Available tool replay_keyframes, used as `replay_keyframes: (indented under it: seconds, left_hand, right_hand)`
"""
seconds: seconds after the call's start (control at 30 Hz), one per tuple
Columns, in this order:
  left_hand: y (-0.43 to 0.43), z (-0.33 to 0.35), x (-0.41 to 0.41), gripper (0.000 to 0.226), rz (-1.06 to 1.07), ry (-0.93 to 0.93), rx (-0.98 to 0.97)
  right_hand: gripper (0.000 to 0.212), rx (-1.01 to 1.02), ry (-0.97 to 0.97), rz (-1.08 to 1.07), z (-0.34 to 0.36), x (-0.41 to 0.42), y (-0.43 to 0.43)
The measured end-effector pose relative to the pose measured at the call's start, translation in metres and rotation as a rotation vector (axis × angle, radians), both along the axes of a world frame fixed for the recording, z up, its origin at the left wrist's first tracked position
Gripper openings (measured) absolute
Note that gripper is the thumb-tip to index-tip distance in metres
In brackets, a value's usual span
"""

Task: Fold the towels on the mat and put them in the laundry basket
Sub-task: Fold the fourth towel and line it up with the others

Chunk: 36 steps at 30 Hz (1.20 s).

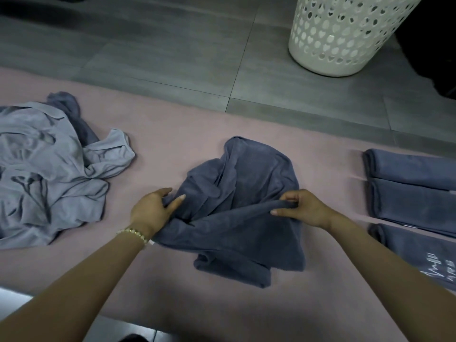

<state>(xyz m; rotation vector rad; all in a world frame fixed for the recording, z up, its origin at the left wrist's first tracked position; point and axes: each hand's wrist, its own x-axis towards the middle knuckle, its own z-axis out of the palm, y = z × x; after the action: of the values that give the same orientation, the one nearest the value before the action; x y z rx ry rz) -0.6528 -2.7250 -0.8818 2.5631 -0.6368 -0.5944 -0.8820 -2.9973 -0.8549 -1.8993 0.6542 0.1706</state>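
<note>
Underfoot, pink mat on grey tiled floor; white perforated basket far right; left hand, right hand grip dark blue towel.

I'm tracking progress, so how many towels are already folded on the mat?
3, on the mat at right: a far one, a middle one against it, a near one with white lettering. The frame crops them; more may be hidden.
</note>
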Motion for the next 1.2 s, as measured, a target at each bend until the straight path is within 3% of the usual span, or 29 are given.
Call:
replay_keyframes:
  seconds: [0.07, 0.2, 0.33, 0.47, 0.63, 0.73, 0.9, 1.1, 1.17, 1.2]
  left_hand:
    - [-0.013, 0.002, 0.004, 0.059, -0.068, 0.058, -0.071]
    - [-0.039, 0.002, -0.001, 0.055, -0.269, -0.070, -0.188]
    - [-0.050, -0.016, -0.006, 0.058, -0.489, -0.070, 0.050]
    - [-0.041, -0.034, -0.007, 0.068, -0.362, 0.005, -0.021]
    - [-0.037, -0.047, -0.014, 0.026, -0.181, 0.019, -0.217]
    - [-0.032, -0.049, -0.010, 0.011, -0.037, 0.097, -0.279]
    - [-0.041, 0.010, -0.001, 0.019, 0.188, 0.461, -0.614]
    - [-0.066, 0.135, -0.008, 0.018, 0.047, 0.719, -0.709]
    - [-0.075, 0.173, -0.015, 0.019, -0.062, 0.784, -0.693]
    - [-0.078, 0.195, -0.019, 0.019, -0.125, 0.808, -0.679]
  right_hand:
    - [0.016, -0.006, 0.065, 0.046, -0.002, 0.001, -0.010]
    - [0.016, -0.038, 0.257, 0.105, -0.003, -0.005, -0.031]
    - [0.016, 0.226, 0.039, -0.166, 0.000, 0.003, -0.020]
    - [0.029, 0.399, -0.021, -0.469, -0.016, 0.023, 0.004]
    - [0.022, 0.414, -0.019, -0.620, -0.036, 0.027, 0.015]
    - [0.024, 0.334, -0.060, -0.553, -0.037, 0.025, 0.011]
    - [0.015, 0.215, -0.223, -0.400, 0.009, 0.028, 0.021]
    - [0.060, 0.030, -0.354, 0.071, 0.137, 0.046, 0.043]
    - [0.054, -0.048, -0.407, 0.169, 0.180, 0.049, 0.048]
    - [0.041, -0.080, -0.412, 0.197, 0.201, 0.049, 0.049]
